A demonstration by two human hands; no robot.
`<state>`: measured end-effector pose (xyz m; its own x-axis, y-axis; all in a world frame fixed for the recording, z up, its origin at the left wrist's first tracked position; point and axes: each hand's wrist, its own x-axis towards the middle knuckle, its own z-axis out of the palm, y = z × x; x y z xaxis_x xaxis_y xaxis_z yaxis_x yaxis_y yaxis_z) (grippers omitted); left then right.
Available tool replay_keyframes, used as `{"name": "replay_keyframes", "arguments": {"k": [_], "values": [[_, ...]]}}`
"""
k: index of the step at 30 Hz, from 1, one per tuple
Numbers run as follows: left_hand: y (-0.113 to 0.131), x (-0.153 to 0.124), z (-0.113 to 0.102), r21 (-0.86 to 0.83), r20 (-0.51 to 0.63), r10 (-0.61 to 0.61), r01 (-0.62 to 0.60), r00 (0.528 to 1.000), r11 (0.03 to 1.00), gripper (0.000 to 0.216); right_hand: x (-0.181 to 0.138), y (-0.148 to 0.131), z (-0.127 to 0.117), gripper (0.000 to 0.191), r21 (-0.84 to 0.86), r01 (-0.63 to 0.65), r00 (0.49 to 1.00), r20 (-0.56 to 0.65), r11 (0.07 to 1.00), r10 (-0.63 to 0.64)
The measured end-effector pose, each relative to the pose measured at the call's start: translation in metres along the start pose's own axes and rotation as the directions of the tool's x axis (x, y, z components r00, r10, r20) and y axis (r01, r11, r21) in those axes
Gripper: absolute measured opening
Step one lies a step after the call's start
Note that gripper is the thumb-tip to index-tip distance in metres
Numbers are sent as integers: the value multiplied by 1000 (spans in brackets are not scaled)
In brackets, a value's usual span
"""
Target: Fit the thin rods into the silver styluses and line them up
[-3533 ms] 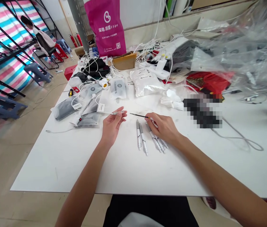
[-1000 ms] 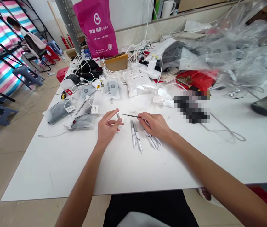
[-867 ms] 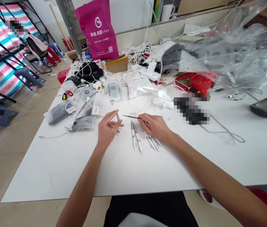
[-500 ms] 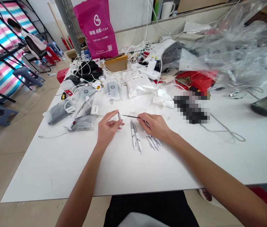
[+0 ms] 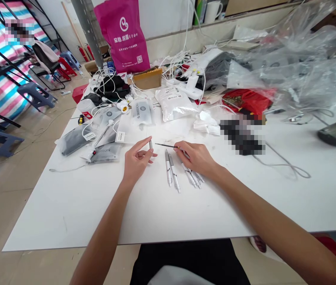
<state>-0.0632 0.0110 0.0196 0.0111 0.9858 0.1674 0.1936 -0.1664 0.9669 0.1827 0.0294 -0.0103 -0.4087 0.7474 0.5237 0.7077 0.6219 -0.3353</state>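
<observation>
My left hand pinches a short grey pen grip section nearly upright between the index finger and thumb. Across a small gap, my right hand holds a thin dark pen refill by its right end, its narrow tip pointing left at the grey section. Two white and grey pens lie side by side on the white table between my hands. Several more pens rest in a bunch below my right hand, which hides their upper ends.
Bagged items and a white packet lie beyond my hands. A tangle of white cables, a magenta bag and clear plastic sheeting fill the back. A grey cable trails at right. A person sits far left.
The camera view has shifted very slightly. Both hands keep the same hold, and the gap between the refill and the grey section looks about the same.
</observation>
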Motion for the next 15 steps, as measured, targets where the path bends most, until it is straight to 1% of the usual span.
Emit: {"name": "replay_keyframes", "arguments": {"k": [9, 12, 15], "values": [[-3, 0, 1, -19, 12, -27, 27, 1000, 999, 42, -1, 1, 1, 22, 16, 1, 1000, 21, 1000, -1], [-7, 3, 4, -40, -10, -58, 57, 998, 998, 41, -1, 1, 1, 22, 18, 2, 1000, 21, 1000, -2], [-10, 5, 7, -100, -35, -74, 70, 997, 992, 38, -1, 0, 0, 23, 17, -1, 1000, 25, 1000, 0]]}}
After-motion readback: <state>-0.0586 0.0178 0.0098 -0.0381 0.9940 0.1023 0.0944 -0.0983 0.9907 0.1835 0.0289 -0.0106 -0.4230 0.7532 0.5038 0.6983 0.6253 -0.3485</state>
